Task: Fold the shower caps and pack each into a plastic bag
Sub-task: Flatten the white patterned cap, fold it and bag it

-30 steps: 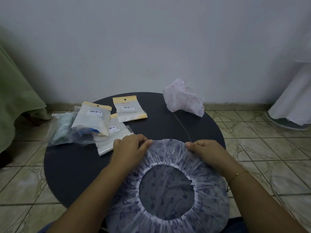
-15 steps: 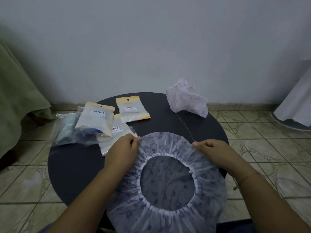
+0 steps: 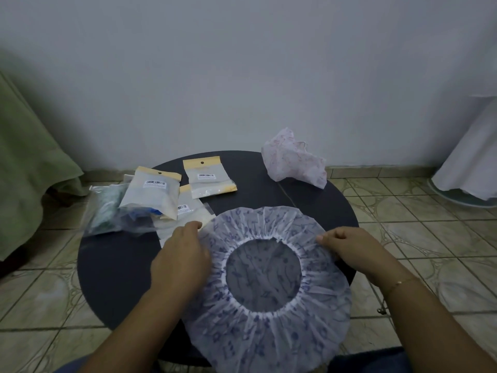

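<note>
While the purple shower cap (image 3: 269, 281) lies spread open-side up on the round counter (image 3: 115, 265), my left hand (image 3: 180, 257) and right hand (image 3: 352, 249), knuckles up, each pinch its rim with curled fingers (image 3: 326, 238) at opposite sides; packed bags (image 3: 158, 195) sit beyond my left hand.

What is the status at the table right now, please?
Left hand and right hand pinch opposite edges of purple shower cap. Cap spread flat, unfolded, opening up. Bags lie left; pink cap waits at the far side.
</note>
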Demonstrator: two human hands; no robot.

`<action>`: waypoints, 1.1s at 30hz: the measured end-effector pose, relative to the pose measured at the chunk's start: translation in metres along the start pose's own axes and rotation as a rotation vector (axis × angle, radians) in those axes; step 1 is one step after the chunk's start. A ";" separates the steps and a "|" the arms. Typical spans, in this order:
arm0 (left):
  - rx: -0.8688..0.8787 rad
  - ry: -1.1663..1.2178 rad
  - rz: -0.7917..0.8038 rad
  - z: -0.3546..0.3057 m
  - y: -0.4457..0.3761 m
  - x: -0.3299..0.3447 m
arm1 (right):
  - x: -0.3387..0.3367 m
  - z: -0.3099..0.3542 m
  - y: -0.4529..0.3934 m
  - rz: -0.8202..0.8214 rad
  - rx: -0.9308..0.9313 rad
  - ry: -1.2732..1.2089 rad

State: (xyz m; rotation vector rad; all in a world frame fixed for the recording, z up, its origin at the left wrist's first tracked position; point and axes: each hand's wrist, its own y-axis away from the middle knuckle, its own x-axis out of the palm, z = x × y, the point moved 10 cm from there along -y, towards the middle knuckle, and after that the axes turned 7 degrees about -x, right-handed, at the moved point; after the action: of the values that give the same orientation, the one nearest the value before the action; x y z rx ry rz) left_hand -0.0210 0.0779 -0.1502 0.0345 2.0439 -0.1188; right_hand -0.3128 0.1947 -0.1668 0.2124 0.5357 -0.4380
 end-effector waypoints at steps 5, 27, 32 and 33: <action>0.269 -0.101 -0.007 -0.029 0.010 0.000 | 0.006 -0.002 -0.005 0.036 0.004 0.026; 0.273 -0.274 0.017 -0.059 -0.033 0.016 | 0.033 0.025 -0.033 0.083 -0.128 -0.045; 0.279 -0.158 0.090 -0.060 -0.034 0.023 | 0.035 0.033 -0.034 0.097 -0.187 -0.088; 0.261 -0.126 0.087 -0.059 -0.034 0.020 | 0.035 0.034 -0.035 0.092 -0.186 -0.104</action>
State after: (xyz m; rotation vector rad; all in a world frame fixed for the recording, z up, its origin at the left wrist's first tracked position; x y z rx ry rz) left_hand -0.0851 0.0489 -0.1391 0.2722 1.8861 -0.3246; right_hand -0.2864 0.1411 -0.1598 0.0348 0.4598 -0.3054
